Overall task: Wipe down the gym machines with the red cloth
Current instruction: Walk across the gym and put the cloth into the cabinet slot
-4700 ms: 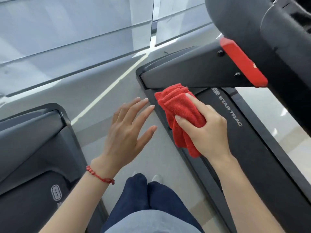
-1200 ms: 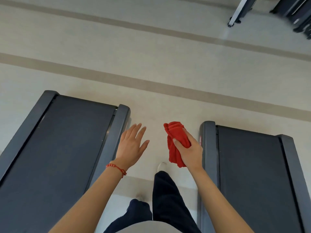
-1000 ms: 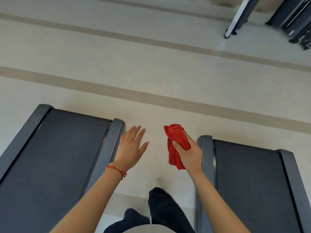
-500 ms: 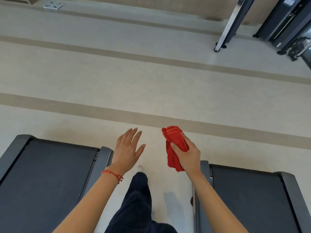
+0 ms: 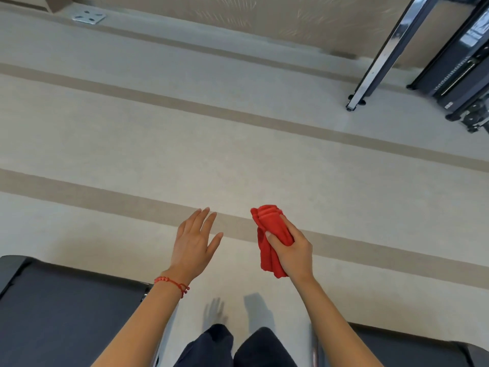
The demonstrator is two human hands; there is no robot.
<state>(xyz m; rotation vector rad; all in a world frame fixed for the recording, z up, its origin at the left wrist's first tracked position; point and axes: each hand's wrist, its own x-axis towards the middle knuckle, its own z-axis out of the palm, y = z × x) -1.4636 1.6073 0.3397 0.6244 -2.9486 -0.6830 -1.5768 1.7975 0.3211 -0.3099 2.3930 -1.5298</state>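
My right hand grips the folded red cloth in the air over the pale floor, the cloth's top sticking out above my fingers. My left hand hangs beside it with straight fingers and holds nothing; a red bead bracelet circles its wrist. The rear end of one dark treadmill lies at the bottom left below my left forearm. The end of a second treadmill shows at the bottom right. Neither hand touches a machine.
Beige floor with darker stripes stretches ahead. A slanted metal frame leg and a black weight machine stand at the top right by the wall. A small metal floor plate sits at the top left. My dark trouser legs are below.
I have walked out from between the two treadmills, whose ends have slid toward the bottom of the view. The far wall and the machines at the top right have come closer. Both hands keep their pose.
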